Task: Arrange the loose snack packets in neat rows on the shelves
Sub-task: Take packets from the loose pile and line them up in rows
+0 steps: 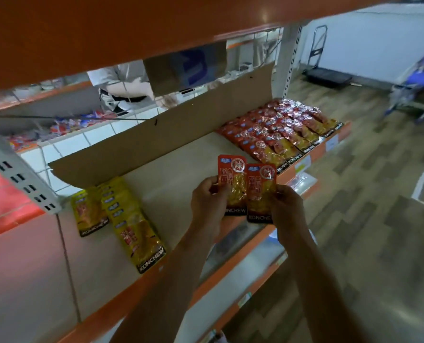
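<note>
Over the front edge of the white shelf (181, 174), my left hand (207, 201) pinches a red snack packet (232, 180) by its left side. My right hand (286, 204) pinches a second red packet (260, 191) by its right side; the two packets overlap slightly. At the shelf's far right, red packets (280, 134) lie in several neat overlapping rows. Yellow packets (124, 214) lie in two rows at the shelf's left.
A brown cardboard sheet (161, 134) stands along the back of the shelf. An orange shelf (107, 33) hangs overhead. A person (121, 87) stands behind the rack. A lower shelf (255, 256) sits beneath. A hand trolley (324, 73) and a blue folding chair (419, 78) stand on the floor at right.
</note>
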### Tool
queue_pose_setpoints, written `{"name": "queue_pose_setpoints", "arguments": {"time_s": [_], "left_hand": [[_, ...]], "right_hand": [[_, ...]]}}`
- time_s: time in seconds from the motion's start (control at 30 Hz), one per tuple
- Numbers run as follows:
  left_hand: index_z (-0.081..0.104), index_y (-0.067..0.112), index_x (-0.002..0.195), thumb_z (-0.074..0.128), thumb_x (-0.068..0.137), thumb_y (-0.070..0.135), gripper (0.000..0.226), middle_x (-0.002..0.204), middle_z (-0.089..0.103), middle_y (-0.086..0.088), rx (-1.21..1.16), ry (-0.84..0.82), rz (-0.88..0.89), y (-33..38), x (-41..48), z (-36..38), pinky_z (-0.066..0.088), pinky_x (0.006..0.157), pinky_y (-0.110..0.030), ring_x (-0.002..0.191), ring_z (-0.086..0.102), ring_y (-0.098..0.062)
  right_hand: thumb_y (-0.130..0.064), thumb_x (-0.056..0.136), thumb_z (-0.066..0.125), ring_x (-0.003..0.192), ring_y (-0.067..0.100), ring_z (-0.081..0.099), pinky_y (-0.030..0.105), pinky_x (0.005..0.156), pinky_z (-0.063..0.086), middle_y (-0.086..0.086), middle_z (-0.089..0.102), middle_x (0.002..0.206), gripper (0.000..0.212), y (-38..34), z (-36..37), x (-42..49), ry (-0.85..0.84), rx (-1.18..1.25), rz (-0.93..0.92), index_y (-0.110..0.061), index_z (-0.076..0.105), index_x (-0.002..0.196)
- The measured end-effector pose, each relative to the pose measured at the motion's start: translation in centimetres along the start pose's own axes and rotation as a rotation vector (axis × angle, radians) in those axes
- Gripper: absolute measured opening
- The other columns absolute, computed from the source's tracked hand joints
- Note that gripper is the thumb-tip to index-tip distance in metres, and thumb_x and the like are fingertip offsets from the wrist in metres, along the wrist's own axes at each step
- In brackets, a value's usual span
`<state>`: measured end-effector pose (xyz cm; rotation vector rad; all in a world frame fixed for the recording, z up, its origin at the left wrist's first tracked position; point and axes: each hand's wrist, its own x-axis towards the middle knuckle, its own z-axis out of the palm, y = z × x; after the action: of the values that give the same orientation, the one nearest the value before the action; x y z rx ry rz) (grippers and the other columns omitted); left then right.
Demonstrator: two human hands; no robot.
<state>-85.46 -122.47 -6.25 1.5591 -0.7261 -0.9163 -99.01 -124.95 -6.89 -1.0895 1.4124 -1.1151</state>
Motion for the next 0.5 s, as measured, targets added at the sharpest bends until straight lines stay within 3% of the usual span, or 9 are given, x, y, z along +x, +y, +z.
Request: {"name": "queue_pose_setpoints", "arguments": {"time_s": [0.23, 0.4, 0.5], "left_hand": [[0.064, 0.025, 0.094, 0.065, 0.087, 0.018, 0.011, 0.094, 0.071, -0.001, 0.011, 0.025, 0.037, 0.8, 7.1, 2.6, 0.058, 0.082, -0.046, 0.087, 0.069, -0.02], [0.052, 0.021, 0.127, 0.065, 0.089, 0.022, 0.04, 0.109, 0.066, -0.005, 0.027, 0.112, 0.018, 0.1, 10.8, 3.2, 0.056, 0.081, -0.036, 0.092, 0.066, -0.016], [0.039, 0.028, 0.139, 0.063, 0.09, 0.02, 0.056, 0.108, 0.062, 0.001, 0.103, 0.177, 0.042, -0.3, 12.9, 3.5, 0.048, 0.072, -0.018, 0.087, 0.061, -0.007]], "right_hand": [[-0.001, 0.087, 0.052, 0.088, 0.041, 0.066, 0.061, 0.079, 0.053, 0.017, 0.069, 0.092, 0.017, -1.2, 1.4, 6.7, 0.028, -0.024, -0.034, -0.013, 0.065, 0.087], [-0.002, 0.084, 0.059, 0.078, 0.027, 0.06, 0.051, 0.077, 0.052, 0.013, 0.066, 0.086, 0.011, -1.1, 2.6, 10.4, 0.043, -0.065, -0.044, -0.011, 0.062, 0.089], [-0.002, 0.082, 0.06, 0.07, 0.026, 0.053, 0.04, 0.065, 0.046, 0.024, 0.064, 0.083, 0.004, -1.4, 3.4, 12.9, 0.007, -0.143, -0.101, 0.001, 0.062, 0.085]]}}
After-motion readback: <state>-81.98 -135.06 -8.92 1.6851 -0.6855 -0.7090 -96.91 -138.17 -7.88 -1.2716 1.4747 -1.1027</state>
